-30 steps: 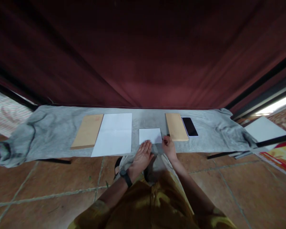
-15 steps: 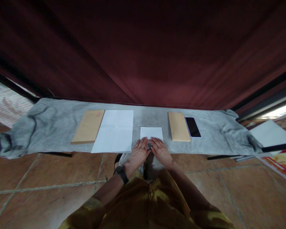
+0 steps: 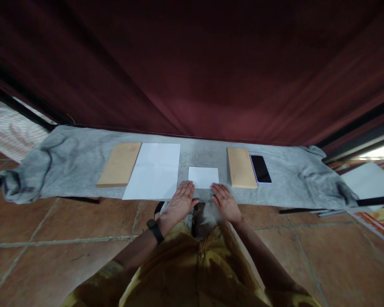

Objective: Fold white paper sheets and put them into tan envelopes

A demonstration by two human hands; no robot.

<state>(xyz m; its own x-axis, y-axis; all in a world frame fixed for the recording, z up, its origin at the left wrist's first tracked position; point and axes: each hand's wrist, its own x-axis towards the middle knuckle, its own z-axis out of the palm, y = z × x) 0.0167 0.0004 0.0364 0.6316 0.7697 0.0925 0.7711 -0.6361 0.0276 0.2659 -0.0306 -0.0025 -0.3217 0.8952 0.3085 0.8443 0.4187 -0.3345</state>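
Observation:
A small white rectangle of paper (image 3: 203, 177), seemingly folded, lies flat on the grey cloth (image 3: 291, 170) in front of me. My left hand (image 3: 183, 197) rests flat at its near left corner, fingers stretched out and thumb pointing inward. At the near right corner lies my right hand (image 3: 224, 200), also flat with fingers extended. Neither hand grips anything. A larger white sheet (image 3: 156, 170) with faint creases lies to the left of the small paper.
Brown envelopes (image 3: 120, 164) lie in a stack beside the large sheet. Right of the small paper are a narrower brown envelope stack (image 3: 242, 167) and a phone (image 3: 260, 169) with a dark screen. A dark red curtain (image 3: 192, 85) hangs behind the cloth-covered bench.
My hands have moved apart, from close together on the small paper's near edge out to its two near corners. More of the paper now shows. The view has shifted slightly.

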